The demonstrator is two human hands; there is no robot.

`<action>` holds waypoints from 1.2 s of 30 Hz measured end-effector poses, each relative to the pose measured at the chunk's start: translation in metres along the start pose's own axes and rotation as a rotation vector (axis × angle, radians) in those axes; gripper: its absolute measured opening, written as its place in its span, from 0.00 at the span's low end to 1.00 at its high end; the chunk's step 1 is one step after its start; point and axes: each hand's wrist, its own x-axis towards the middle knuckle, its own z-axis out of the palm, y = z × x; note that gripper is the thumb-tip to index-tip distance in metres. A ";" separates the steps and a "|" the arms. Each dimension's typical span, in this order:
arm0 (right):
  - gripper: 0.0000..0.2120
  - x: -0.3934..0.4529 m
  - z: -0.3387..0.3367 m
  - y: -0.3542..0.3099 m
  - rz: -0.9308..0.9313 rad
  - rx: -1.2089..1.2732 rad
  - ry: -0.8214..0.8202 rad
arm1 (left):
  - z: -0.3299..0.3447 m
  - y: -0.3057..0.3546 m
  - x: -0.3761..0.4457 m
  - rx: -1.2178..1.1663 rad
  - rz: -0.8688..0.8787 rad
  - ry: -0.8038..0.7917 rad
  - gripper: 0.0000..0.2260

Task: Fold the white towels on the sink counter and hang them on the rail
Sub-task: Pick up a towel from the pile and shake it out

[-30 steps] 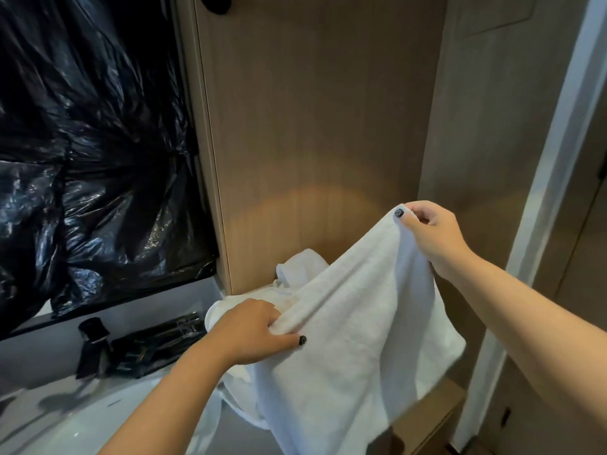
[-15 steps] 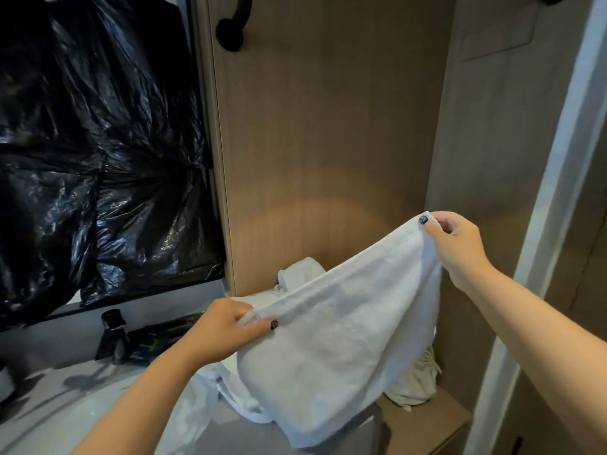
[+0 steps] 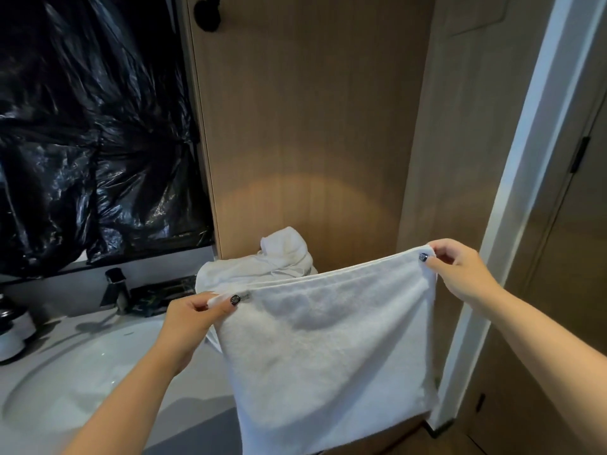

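A white towel (image 3: 328,349), doubled over, hangs stretched between my two hands in front of the wooden wall. My left hand (image 3: 193,318) pinches its upper left corner. My right hand (image 3: 460,274) pinches the upper right corner, a little higher. Behind it a heap of crumpled white towels (image 3: 262,267) lies at the counter's right end. A black rail end (image 3: 207,11) sticks out of the wooden panel at the top; the rest of it is out of frame.
The white sink basin (image 3: 72,382) fills the lower left, with a dark faucet (image 3: 116,287) and a dark tray (image 3: 157,293) behind it. Black plastic sheeting (image 3: 92,126) covers the mirror area. White containers (image 3: 13,333) stand at far left. A white door frame (image 3: 512,192) rises at right.
The towel went from slanted and loose to stretched nearly level with its edges aligned. My left hand rose and my right hand dropped slightly. The view tilted down, showing more sink.
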 end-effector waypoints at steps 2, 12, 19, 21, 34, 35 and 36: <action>0.04 -0.010 0.000 0.009 0.040 0.002 -0.021 | -0.002 0.000 -0.010 0.004 0.003 0.034 0.07; 0.04 -0.020 0.048 0.016 0.256 0.197 -0.017 | -0.023 -0.018 -0.010 0.158 0.053 0.178 0.13; 0.07 0.034 0.117 0.004 0.246 0.286 -0.020 | -0.050 -0.033 0.057 0.402 0.158 0.312 0.07; 0.07 0.060 0.144 0.001 0.248 0.293 -0.001 | -0.057 -0.038 0.089 0.394 0.165 0.360 0.07; 0.10 0.225 0.325 0.033 0.405 0.299 0.176 | -0.082 -0.144 0.293 0.280 -0.070 0.500 0.05; 0.09 0.230 0.336 0.042 0.432 0.274 0.181 | -0.079 -0.152 0.301 0.259 -0.113 0.506 0.05; 0.09 0.234 0.346 0.050 0.452 0.234 0.180 | -0.076 -0.160 0.306 0.242 -0.158 0.511 0.04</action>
